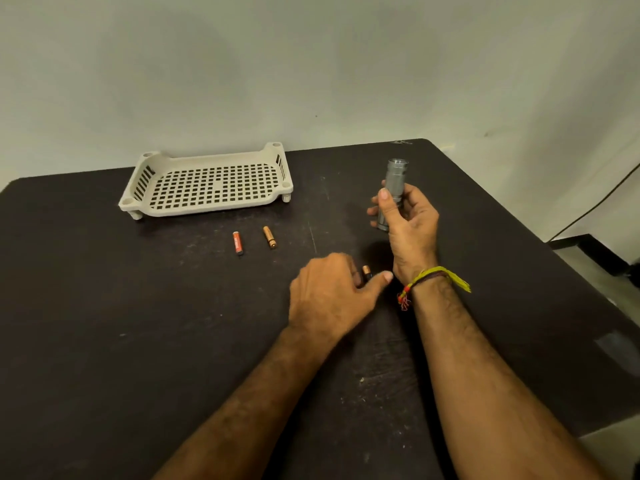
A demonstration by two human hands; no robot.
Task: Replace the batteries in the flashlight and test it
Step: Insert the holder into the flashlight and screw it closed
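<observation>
My right hand (408,223) holds a silver flashlight body (394,183) upright above the table, its open end pointing up. My left hand (329,296) rests low on the table, with its fingers closed around a copper-and-black battery (366,271) whose tip shows beside the thumb. Two more batteries lie loose on the table to the left: a red one (237,242) and a copper-coloured one (269,236). The flashlight's cap is not visible.
A beige perforated plastic tray (207,206) stands at the back left of the dark table (138,323). The table's right edge runs diagonally near my right forearm. A black cable (595,206) hangs along the wall at the right.
</observation>
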